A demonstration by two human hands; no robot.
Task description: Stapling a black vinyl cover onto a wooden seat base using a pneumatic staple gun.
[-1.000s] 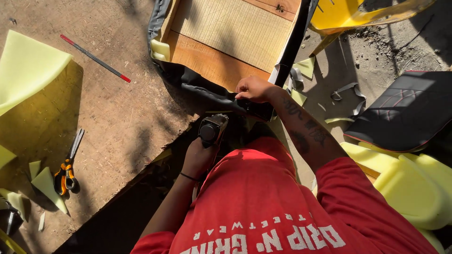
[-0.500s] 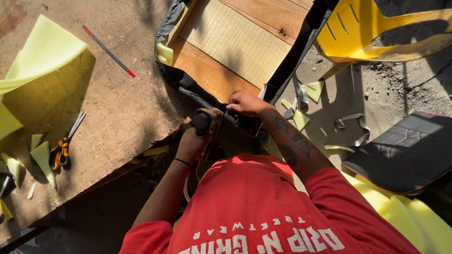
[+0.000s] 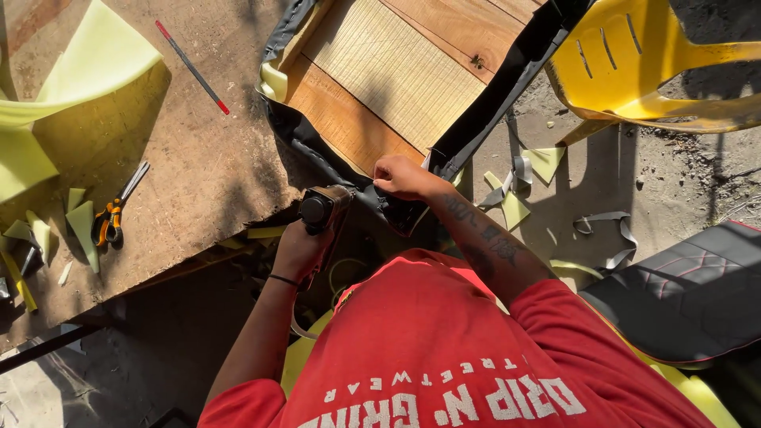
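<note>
The left hand [image 3: 300, 250] is closed around the handle of a dark staple gun [image 3: 323, 210], so its grip is full and holds this tool; the nose of the gun points toward the near edge of the wooden seat board [image 3: 396, 75]. The right hand [image 3: 403, 176] is just beside the gun, on its right side, and its fingers pinch the black cover fabric [image 3: 491, 95] narrowly and press it onto the edge of the board. The gun and the pinched fabric are very near to each other, but I cannot tell if they touch. The board lies bottom side up at the near edge of the bench [image 3: 198, 182], and the black fabric is wrapped around its left and right borders, with a piece of yellow-green foam [image 3: 273, 79] showing at the left corner. On the bench, well apart from both hands, lie a red and black pencil [image 3: 192, 67], orange-handled scissors [image 3: 115, 214] and a large sheet of the same foam [image 3: 71, 71]. A yellow plastic chair [image 3: 634, 55] stands behind the board on the right, and a black quilted cushion [image 3: 690, 293] lies on the ground at the person's right.
</note>
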